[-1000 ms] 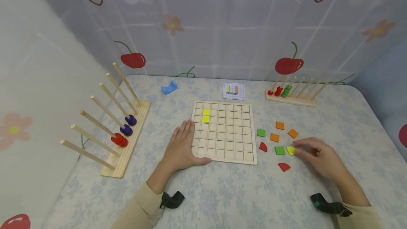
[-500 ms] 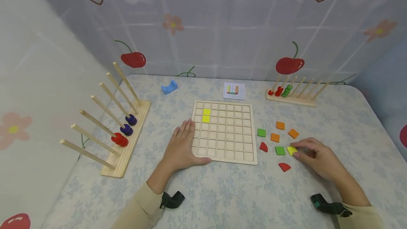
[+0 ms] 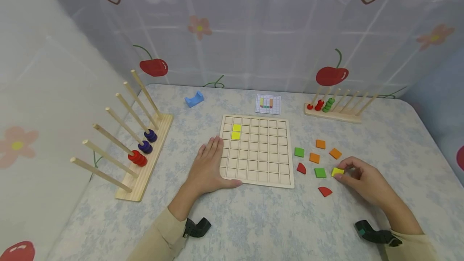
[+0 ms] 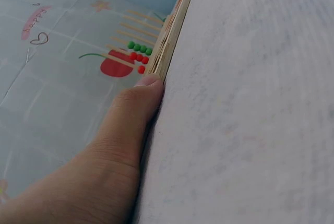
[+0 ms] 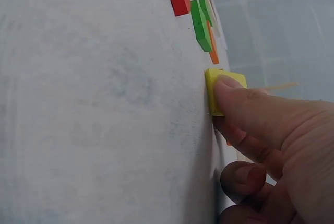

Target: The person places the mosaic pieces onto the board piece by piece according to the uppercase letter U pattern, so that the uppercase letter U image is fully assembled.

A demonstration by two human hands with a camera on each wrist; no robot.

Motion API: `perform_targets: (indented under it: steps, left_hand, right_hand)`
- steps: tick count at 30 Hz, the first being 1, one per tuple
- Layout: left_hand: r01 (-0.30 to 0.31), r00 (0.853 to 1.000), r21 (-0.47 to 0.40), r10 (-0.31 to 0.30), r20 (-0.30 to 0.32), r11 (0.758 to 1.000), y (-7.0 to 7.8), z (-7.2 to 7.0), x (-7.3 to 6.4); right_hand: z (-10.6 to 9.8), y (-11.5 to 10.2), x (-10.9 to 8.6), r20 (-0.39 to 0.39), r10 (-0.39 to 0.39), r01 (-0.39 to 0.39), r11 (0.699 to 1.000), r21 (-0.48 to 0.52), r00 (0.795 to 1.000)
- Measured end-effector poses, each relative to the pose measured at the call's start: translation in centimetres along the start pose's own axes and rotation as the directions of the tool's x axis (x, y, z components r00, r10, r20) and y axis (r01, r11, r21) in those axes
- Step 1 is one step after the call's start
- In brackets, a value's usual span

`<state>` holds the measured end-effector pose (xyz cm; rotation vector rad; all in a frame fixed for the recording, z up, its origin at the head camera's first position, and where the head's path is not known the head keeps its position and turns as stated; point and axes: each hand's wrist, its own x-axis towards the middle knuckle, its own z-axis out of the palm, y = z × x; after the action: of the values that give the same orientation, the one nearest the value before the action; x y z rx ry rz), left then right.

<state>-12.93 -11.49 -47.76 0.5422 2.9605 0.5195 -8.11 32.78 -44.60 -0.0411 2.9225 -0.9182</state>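
My right hand (image 3: 362, 176) pinches a yellow square tile (image 5: 213, 92) between thumb and fingers, close over the table at the right. In the head view the tile tilts up, showing its edge. My left hand (image 3: 206, 168) lies with fingers straight along the left side of a wooden grid board (image 3: 258, 160), the thumb stretched along its front edge. Two yellow tiles (image 3: 236, 131) sit one below the other in the board's second column. The left wrist view shows the thumb (image 4: 143, 98) right against the board's edge.
Right of the board lie orange tiles (image 3: 314, 158), green tiles (image 3: 320, 172) and red quarter-round tiles (image 3: 325, 191). A pattern card (image 3: 268, 110) lies behind the board. Peg racks with beads stand left (image 3: 156, 144) and back right (image 3: 333, 117). A blue curved piece (image 3: 194, 99) lies at the back.
The yellow tile at my right fingertips has shifted slightly right and tipped up from lying flat, now pinched. My left hand has stayed in place on the board.
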Motion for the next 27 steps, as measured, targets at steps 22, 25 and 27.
perform_targets:
  steps: [22,25,27]
  left_hand:
    - [0.002,1.0,-0.029,-0.001,0.014,1.0,-0.1,-0.1,0.0]
    - [0.001,1.0,-0.03,0.0,0.013,1.0,-0.2,-0.1,-0.1]
    - [-0.002,1.0,-0.031,0.002,0.012,1.0,-0.2,-0.1,-0.1]
  right_hand:
    - [3.8,-7.7,5.5,0.044,-0.077,0.068,0.983,0.171,0.996]
    - [4.8,-9.2,6.4,0.06,-0.101,0.087,0.974,0.208,0.993]
    - [5.4,-10.4,6.9,0.058,-0.117,0.101,0.969,0.224,0.991]
